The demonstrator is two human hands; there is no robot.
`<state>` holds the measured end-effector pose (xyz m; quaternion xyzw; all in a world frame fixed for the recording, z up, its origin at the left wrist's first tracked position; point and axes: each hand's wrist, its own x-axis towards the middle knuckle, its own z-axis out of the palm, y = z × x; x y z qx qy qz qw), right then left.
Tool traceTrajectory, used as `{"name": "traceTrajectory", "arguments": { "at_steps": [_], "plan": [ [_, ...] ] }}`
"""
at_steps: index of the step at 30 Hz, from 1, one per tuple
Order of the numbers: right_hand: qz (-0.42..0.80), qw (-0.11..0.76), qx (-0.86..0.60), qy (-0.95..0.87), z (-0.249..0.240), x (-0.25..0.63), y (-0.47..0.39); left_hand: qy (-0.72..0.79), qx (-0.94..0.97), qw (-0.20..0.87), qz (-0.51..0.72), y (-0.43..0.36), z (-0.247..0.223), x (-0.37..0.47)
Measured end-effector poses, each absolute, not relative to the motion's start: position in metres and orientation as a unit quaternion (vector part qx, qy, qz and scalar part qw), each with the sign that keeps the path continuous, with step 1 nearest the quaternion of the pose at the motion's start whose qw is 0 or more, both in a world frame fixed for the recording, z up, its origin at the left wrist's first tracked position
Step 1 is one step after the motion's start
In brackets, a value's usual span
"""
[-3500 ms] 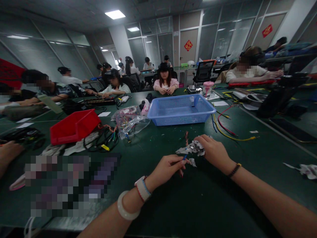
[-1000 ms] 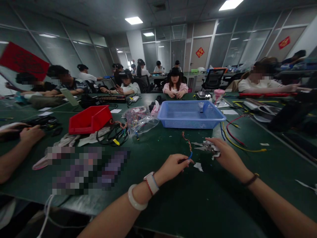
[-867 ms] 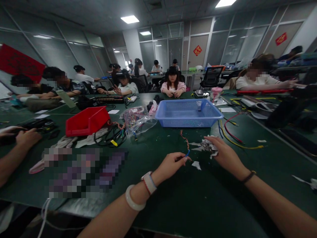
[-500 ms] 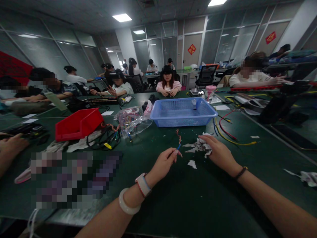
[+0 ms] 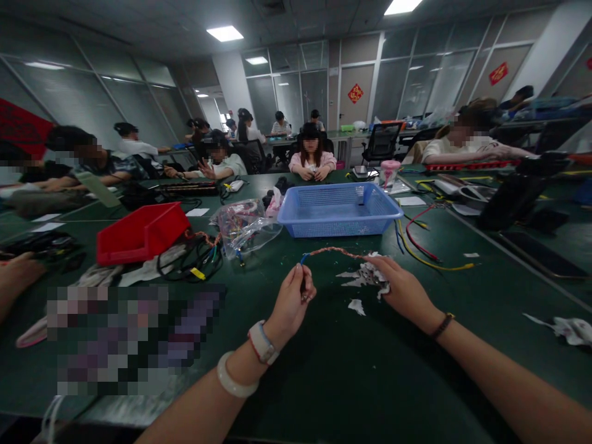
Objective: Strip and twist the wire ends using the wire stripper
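left hand (image 5: 292, 299) pinches blue end of twisted wire (image 5: 333, 251) | wire runs left-right, arched over table | right hand (image 5: 403, 290) grips far end amid paper scraps (image 5: 365, 275), fingers closed

Both forearms extend forward over the work surface. The left hand (image 5: 291, 302) is raised with fingers curled and thumb pinched against the fingertips. The right hand (image 5: 401, 288) lies palm down, its fingers bent and closed, wrist straight.
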<state>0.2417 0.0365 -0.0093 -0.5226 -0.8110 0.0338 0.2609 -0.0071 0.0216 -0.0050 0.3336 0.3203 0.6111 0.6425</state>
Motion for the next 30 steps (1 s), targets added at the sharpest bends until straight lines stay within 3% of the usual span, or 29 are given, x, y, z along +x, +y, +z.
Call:
{"name": "traceTrajectory", "arguments": {
  "at_steps": [9, 30],
  "plan": [
    [0.042, 0.255, -0.575, -0.776, -0.013, 0.243, 0.041, 0.28, 0.201, 0.724, 0.598, 0.027, -0.001, -0.012],
    [0.007, 0.233, -0.568, -0.789, -0.01, 0.229, 0.039, 0.288, 0.364, 0.772, 0.435, 0.01, -0.01, 0.0]
  ]
}}
